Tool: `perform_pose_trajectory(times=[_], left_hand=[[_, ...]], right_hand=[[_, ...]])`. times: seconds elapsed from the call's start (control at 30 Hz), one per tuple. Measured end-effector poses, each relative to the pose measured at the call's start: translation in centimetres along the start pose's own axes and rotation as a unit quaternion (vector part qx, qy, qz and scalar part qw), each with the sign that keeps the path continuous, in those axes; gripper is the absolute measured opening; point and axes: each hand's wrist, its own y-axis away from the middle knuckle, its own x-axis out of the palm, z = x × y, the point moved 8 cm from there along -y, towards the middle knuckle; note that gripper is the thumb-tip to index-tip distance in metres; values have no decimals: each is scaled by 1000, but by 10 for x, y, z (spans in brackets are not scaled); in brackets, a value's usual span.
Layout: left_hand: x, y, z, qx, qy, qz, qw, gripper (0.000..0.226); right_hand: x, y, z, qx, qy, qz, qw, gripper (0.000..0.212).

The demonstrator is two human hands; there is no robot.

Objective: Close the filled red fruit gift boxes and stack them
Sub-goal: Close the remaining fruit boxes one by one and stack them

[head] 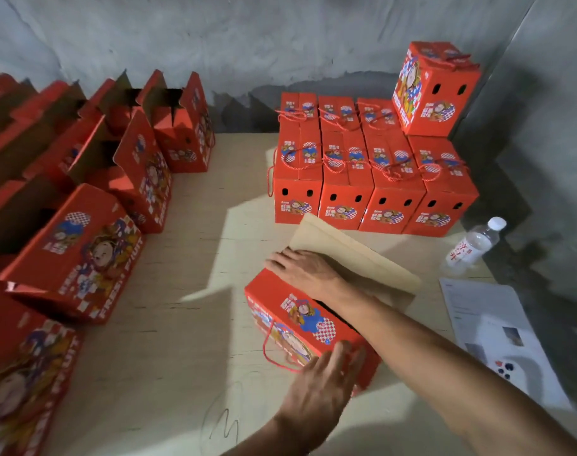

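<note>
Right hand [301, 269] lies flat, fingers straight, on centre-frame red box [282, 301] beside its raised brown flap [352, 258]; left hand [323, 383], open-palmed, presses its near end; eight closed boxes [372, 166] stacked upper right.

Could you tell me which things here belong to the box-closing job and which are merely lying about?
Job:
- box being closed
- its raised flap
- stacked closed boxes
- open boxes

Lying about:
- water bottle
- papers
- phone
</note>
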Motion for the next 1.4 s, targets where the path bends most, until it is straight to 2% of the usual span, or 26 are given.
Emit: perform_pose_trajectory(times=[0.07,0.13,0.17,0.23,0.3,0.33,0.4,0.43,0.47,0.53,0.6,0.63,0.7,0.77,0.87,0.97,1.03,1.1,1.13,1.2,1.27,1.3,1.33,1.4], left_hand=[[-4,-12,-13,16,-19,-34,999,45],[-10,-28,-13,38,-59,-67,995,41],[-11,-34,-7,42,-59,-77,994,46],[-10,-44,17,28,-29,-71,997,66],[-4,-51,32,37,-8,-66,997,80],[-1,-53,35,41,-2,-73,996,83],[2,-58,37,39,1,-83,996,86],[2,-60,36,36,4,-88,995,86],[1,-63,36,29,12,-96,995,85],[1,-70,37,6,22,-96,995,83],[3,-76,36,-20,16,-83,996,85],[5,-77,35,-30,16,-75,997,86],[8,-78,33,-41,16,-67,997,87],[7,-79,33,-40,16,-75,996,89],[2,-79,35,-35,43,-71,996,87],[-1,-72,46,-40,133,-72,988,80],[-17,-60,59,-28,191,-148,970,56],[-38,-44,78,-23,165,-263,950,38],[-46,-37,92,-47,141,-305,941,37],[-55,-25,128,-171,114,-340,918,45],[-45,-17,164,-311,155,-296,890,52],[-34,-16,176,-354,203,-253,877,53],[-22,-17,182,-377,245,-208,869,53],[-6,-18,183,-395,250,-152,871,50]], right_hand=[[-7,4,6,-23,-20,-27,999,64],[-19,15,3,-31,-51,-54,997,61],[-28,23,3,-27,-64,-60,996,61],[-57,44,-3,24,-37,-148,988,50],[-76,68,-14,97,-73,-227,966,62],[-83,78,-19,126,-107,-251,954,57],[-79,84,-25,129,-140,-247,950,20],[-65,84,-34,150,-195,-223,943,16],[-68,93,-40,175,-225,-231,930,17],[-71,127,-60,252,-229,-339,877,16],[-78,178,-71,360,-220,-435,796,18],[-70,199,-74,422,-228,-450,753,19],[-40,226,-74,524,-252,-409,703,24],[-10,232,-60,555,-272,-348,704,33],[17,228,-39,549,-311,-278,724,51],[34,232,-37,585,-342,-238,696,61],[36,231,-38,596,-315,-205,710,58],[34,228,-37,591,-294,-185,728,55],[35,227,-37,590,-293,-180,731,54],[40,227,-40,591,-299,-164,731,54],[44,226,-43,596,-298,-144,731,55],[45,225,-44,595,-298,-137,734,56],[46,223,-45,592,-297,-134,737,56],[47,218,-50,581,-298,-133,746,56]])
